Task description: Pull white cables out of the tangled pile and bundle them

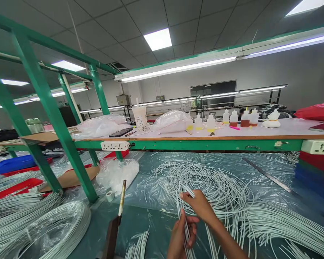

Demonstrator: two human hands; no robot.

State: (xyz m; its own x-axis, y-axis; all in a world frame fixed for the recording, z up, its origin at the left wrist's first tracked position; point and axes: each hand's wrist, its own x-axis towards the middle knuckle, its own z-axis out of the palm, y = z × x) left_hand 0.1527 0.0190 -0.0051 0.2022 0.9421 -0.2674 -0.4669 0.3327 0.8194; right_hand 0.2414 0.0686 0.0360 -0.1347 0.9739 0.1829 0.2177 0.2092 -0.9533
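Note:
My left hand (pixel 178 235) is closed around a few thin pale grey wires (pixel 187 232), which run down toward the bottom edge of the view. Just above it, my right hand (pixel 200 204) pinches wires of the same kind, and a short bundle (pixel 189 191) sticks out past its fingers. Behind both hands lies a loose tangled coil of wire (pixel 205 176) on the plastic-covered bench. To the left stands a tool with a dark handle (pixel 112 233) and a metal rod (pixel 122 198) pointing up. Cut wire ends (pixel 138 246) show between that tool and my left hand.
A shelf (pixel 178 136) crosses above the bench, carrying bottles (pixel 211 123), a cup (pixel 140 117) and a phone (pixel 121 132). Green posts (pixel 56 126) rise at left, near wire coils (pixel 75 223). A metal ruler (pixel 270 176) and a thick wire bundle (pixel 286 221) lie at right.

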